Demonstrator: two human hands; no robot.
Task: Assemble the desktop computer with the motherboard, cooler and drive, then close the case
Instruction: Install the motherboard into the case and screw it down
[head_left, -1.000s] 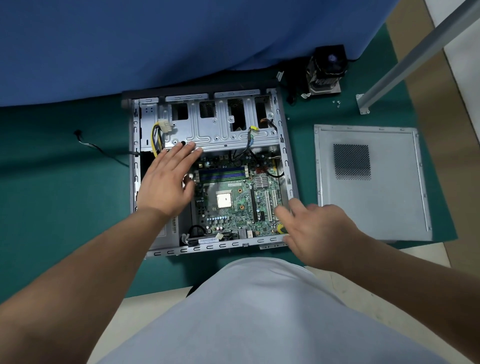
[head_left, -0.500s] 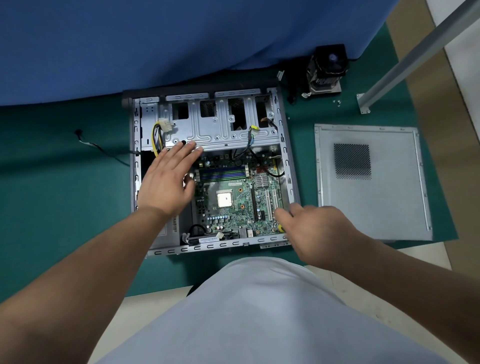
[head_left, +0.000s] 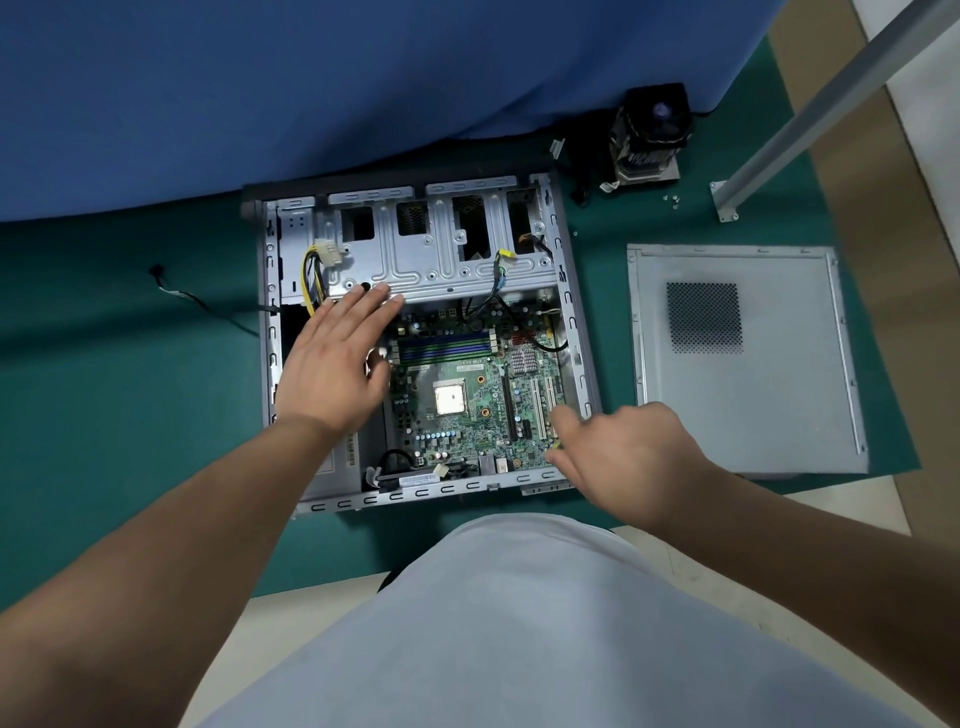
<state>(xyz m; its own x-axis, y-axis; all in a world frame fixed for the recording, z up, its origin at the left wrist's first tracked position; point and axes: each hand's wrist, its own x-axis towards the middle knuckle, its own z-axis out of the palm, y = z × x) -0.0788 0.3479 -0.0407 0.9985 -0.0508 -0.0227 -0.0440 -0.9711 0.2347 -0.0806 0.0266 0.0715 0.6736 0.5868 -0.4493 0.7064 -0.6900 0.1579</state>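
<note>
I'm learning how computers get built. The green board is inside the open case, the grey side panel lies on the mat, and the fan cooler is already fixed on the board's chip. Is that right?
Not quite. The cooler is not on the chip: the head view shows it standing on the mat beyond the case, and the chip on the board is bare. The board is inside the open case, and the side panel lies on the mat.

Dim, even light; a soft shadow band crosses the dark green table mat (head_left: 130, 395) at nine o'clock. Wide-angle bending curves edges; the forearms blur slightly.
</note>
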